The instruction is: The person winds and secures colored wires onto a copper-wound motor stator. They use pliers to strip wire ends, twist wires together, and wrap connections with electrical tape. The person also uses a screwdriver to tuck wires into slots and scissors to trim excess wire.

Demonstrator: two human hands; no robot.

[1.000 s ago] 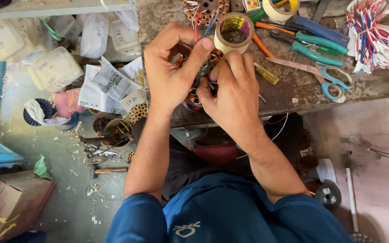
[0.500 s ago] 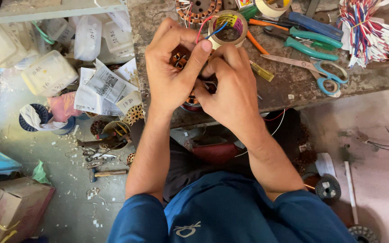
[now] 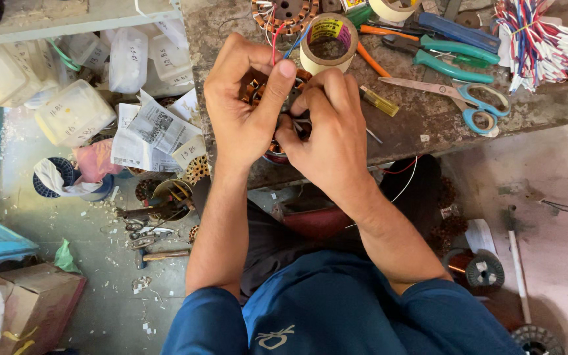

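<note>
Both hands curled tight at upper centre of the frame: left hand (image 3: 241,108) and right hand (image 3: 327,128) pinching a copper-wound stator (image 3: 277,141) at the workbench (image 3: 428,125) edge. Forearms rising from the bottom, wrists bent inward. Just above, a tan tape roll (image 3: 328,41). Upper left, white labelled plastic tubs (image 3: 73,112) and crumpled printed papers (image 3: 156,128).

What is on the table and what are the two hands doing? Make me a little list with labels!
left hand: left hand grips the copper-wound coil part
right hand: right hand pinches at the same part, fingers touching the left hand
behind the hands: tape roll, upright on the workbench
to the right: scissors, teal pliers, wire bundle
floor, left: plastic jars, hammer
</note>
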